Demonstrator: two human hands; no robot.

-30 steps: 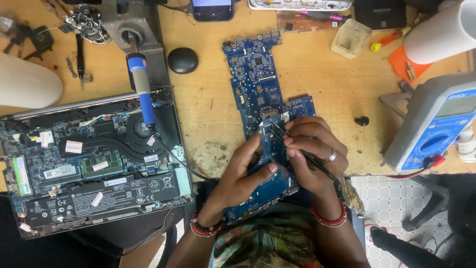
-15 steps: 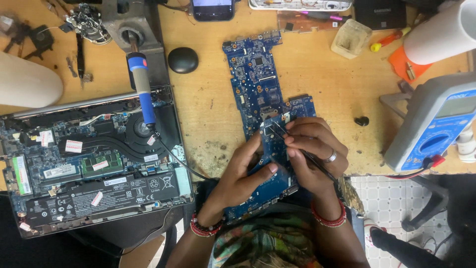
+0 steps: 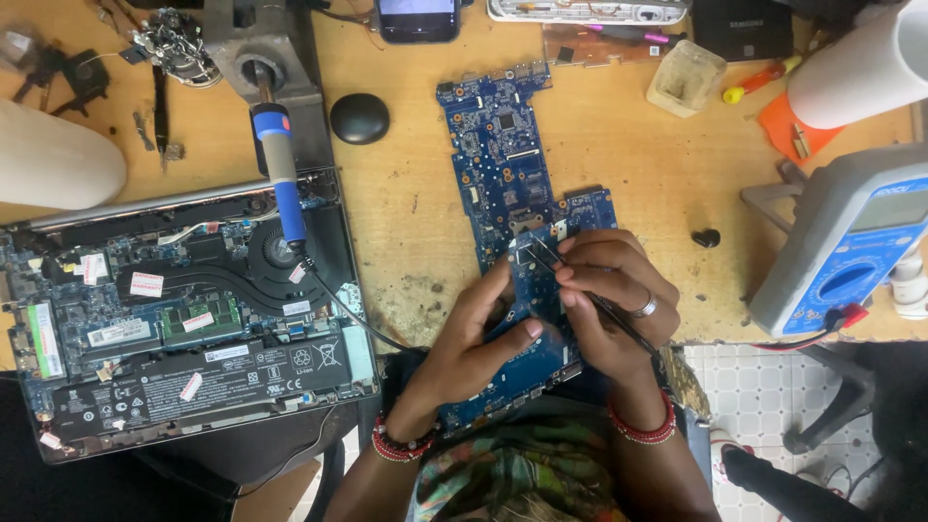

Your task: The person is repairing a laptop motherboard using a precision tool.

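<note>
The right hand (image 3: 609,300), at centre right of the frame, has its fingers pressed together around a thin dark tool (image 3: 580,290) (tweezers or a probe; which one cannot be told), whose tip meets the blue circuit board (image 3: 503,164) near a small metal-framed part. The left hand (image 3: 478,338), lower centre, is curled, its thumb and fingers clamping the board's lower edge and steadying it. The board lies lengthwise from upper centre down to the table's near edge, partly hidden under both hands.

Count: one loose circuit board; one opened laptop (image 3: 184,319) at lower left, its back cover off; one soldering iron (image 3: 280,169) with a blue grip, lying across the laptop's upper edge; one multimeter (image 3: 851,242) at the right edge; one phone (image 3: 418,17) at top centre; one round black object (image 3: 360,118) beside the iron; one ring on the right hand; a beaded bracelet on each wrist, two in all.

Against the earlier frames, both hands keep the same hold in the same place; the board and the surrounding items have not shifted noticeably.
</note>
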